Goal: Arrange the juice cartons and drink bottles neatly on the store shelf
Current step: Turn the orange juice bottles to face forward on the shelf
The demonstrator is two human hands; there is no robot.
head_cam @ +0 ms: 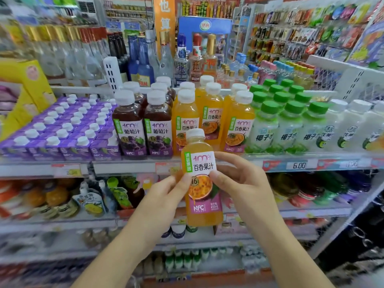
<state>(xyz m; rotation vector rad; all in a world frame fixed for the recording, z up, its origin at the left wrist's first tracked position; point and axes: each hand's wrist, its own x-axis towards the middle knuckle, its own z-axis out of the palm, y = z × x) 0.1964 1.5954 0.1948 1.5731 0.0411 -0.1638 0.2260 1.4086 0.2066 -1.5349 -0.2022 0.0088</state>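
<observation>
An orange passion-fruit juice bottle (202, 196) with a white cap hangs upright in front of the shelf edge (124, 166), label facing me. My left hand (166, 194) grips its left side and my right hand (241, 179) grips its right side, thumbs on the label. Behind it on the shelf stand matching orange bottles (209, 115) with a gap in the front row between two of them. Left of those are dark grape juice bottles (143, 129), then rows of purple juice cartons (62, 129) with white caps.
Green-capped coconut water bottles (288, 121) and white-capped pale bottles (353, 127) fill the shelf's right part. Tall liquor bottles (166, 57) stand behind. A yellow box (27, 86) sits at the far left. Lower shelves (62, 219) hold pouches and more drinks.
</observation>
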